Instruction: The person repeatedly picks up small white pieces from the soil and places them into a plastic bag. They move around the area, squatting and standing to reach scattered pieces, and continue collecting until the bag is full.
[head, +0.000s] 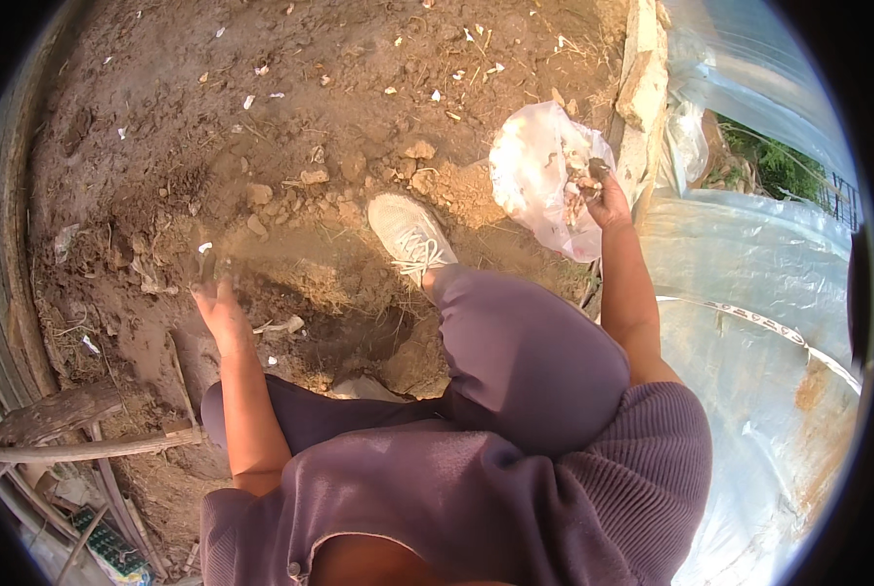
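My left hand [220, 304] is low over the muddy soil at the left, its fingers dark with mud and blurred. A small white scrap [204, 247] shows at its fingertips; whether it is held cannot be told. At the right, my right hand [607, 199] is at a translucent plastic bag [539, 183]. Its muddy fingertips touch whitish and brown pieces [577, 176] in the bag, too small to name surely. How firmly these fingers close on anything is unclear. Between the hands, my beige laced shoe [411, 234] stands on the soil.
White scraps [249, 102] and clods [259, 193] dot the brown soil [187, 146]. Clear plastic sheeting [759, 249] and a rough pale edge [640, 80] run along the right. A wooden beam [23, 220] borders the left, with wooden poles [92, 447] at lower left.
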{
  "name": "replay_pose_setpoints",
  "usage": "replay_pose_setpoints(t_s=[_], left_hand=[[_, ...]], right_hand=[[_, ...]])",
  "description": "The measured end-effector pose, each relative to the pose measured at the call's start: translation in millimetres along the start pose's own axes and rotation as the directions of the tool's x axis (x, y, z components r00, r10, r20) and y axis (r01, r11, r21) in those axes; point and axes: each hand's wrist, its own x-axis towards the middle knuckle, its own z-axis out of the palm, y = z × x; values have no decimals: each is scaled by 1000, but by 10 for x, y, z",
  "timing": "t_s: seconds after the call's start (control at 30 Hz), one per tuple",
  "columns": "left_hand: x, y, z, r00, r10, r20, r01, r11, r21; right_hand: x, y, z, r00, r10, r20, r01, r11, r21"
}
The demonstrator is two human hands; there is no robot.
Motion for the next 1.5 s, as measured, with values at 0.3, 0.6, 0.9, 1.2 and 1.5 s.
replay_pose_setpoints(t_s=[0.3,0.6,0.9,1.2,1.5], left_hand=[[-310,-91,290,683,-209,700,614,683,-395],[-461,69,75,652,-93,753,745,266,-612],[-118,154,-485,764,38,644,637,119,-762],[272,98,-1128,935,-56,350,351,-1,-936],[317,278,-1432,949,61,309,313,-92,-945]], right_hand=[[-1245,-390,2178,822,123,556,120,917,-380],[-2922,1331,4403,-1,692,722,971,-172,166],[-3594,1569,4880,-53,715,697,817,-370,442],[-3263,2167,5805,-134,742,656,987,40,156],[-2458,2242,6500,9,645,764,209,746,-633]])
